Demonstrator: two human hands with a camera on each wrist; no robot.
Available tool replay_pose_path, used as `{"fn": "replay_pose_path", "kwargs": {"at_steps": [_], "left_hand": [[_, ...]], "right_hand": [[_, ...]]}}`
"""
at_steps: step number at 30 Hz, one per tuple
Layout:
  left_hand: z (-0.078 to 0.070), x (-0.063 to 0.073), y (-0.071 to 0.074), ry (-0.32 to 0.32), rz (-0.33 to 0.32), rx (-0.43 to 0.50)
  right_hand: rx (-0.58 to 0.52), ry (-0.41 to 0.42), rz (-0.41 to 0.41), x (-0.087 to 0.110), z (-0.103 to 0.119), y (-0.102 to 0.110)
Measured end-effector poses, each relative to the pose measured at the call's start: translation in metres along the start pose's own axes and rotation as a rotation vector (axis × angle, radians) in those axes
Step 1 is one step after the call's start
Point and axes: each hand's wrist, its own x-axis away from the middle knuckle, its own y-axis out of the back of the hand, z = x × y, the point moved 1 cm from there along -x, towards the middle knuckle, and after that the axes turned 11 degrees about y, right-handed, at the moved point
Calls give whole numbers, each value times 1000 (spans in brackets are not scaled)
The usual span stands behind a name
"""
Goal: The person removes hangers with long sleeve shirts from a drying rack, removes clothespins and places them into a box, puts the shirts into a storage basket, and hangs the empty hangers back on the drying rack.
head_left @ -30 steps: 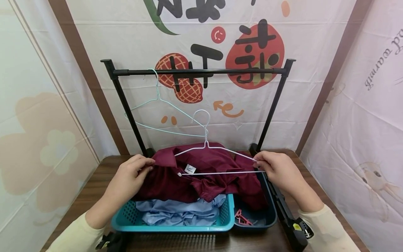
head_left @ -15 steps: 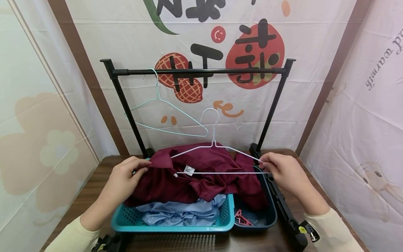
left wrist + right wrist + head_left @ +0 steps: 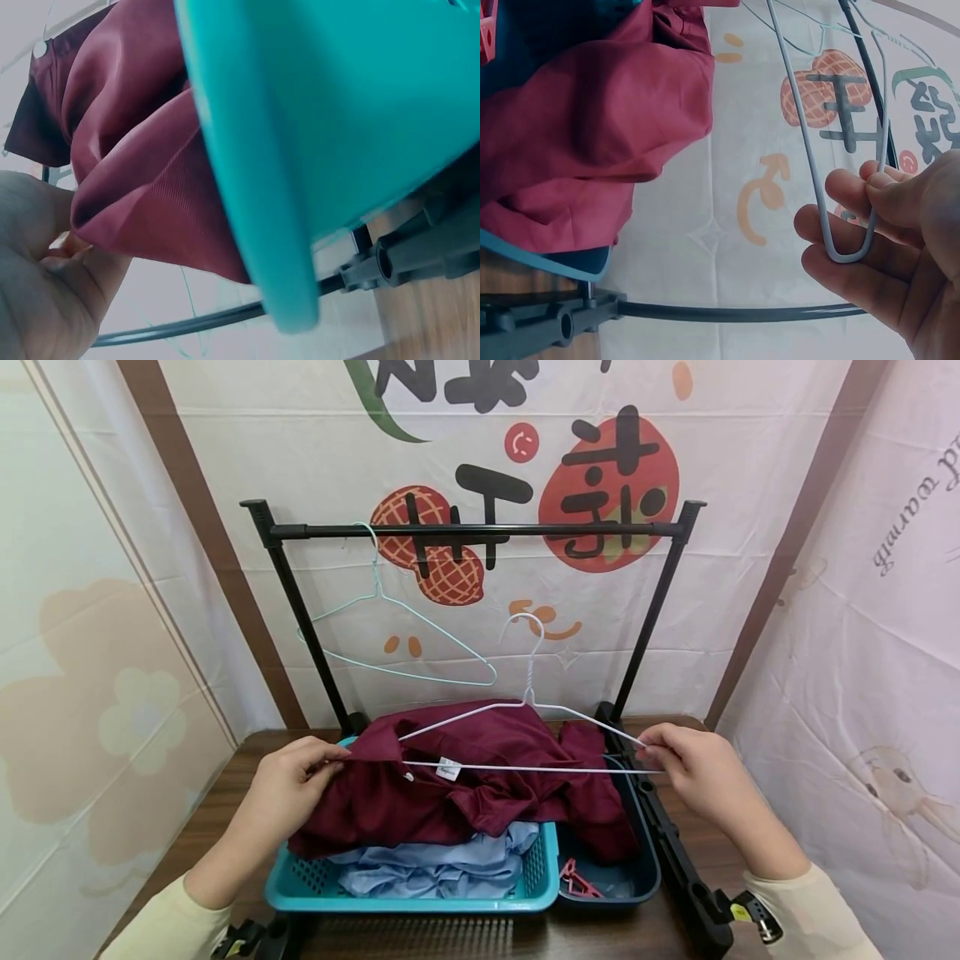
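A maroon shirt (image 3: pixel 487 806) lies heaped over the teal basket (image 3: pixel 412 906), its white neck label (image 3: pixel 448 768) facing up. My left hand (image 3: pixel 296 785) pinches the shirt near its collar, and in the left wrist view a fold of the maroon cloth sits between thumb and fingers. With my right hand (image 3: pixel 693 772) I grip the right end of a white wire hanger (image 3: pixel 529 672). The hanger spans the shirt's neck, hook upward, and its left end is hidden under the collar. In the right wrist view, fingers curl round the bent hanger end (image 3: pixel 847 259).
Behind stands a black clothes rack (image 3: pixel 480 532) with a mint-green hanger (image 3: pixel 420 614) on its bar. Blue folded cloth (image 3: pixel 435 868) lies in the basket. To its right, a dark blue bin (image 3: pixel 648 885) contains pink clips (image 3: pixel 577 881), partly covered by the shirt.
My right hand and the white hanger have moved to the right and slightly up. My left hand has drawn the collar side of the shirt to the left. The hanger's left end has gone under the collar.
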Motion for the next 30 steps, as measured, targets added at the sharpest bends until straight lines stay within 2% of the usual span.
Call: {"fn": "replay_pose_path", "kwargs": {"at_steps": [6,10,16,23,30], "left_hand": [[5,1,1,11,15,-16],[8,1,0,32,50,-28],[12,1,0,73,176,-39],[17,1,-5,59,304,-97],[16,-1,-3,119,414,-109]], "right_hand": [[7,17,-23,5,-5,6],[16,18,-33,7,-8,11],[18,19,-43,6,-9,16],[13,0,-46,5,-9,21],[7,-10,-58,5,-8,25]]}}
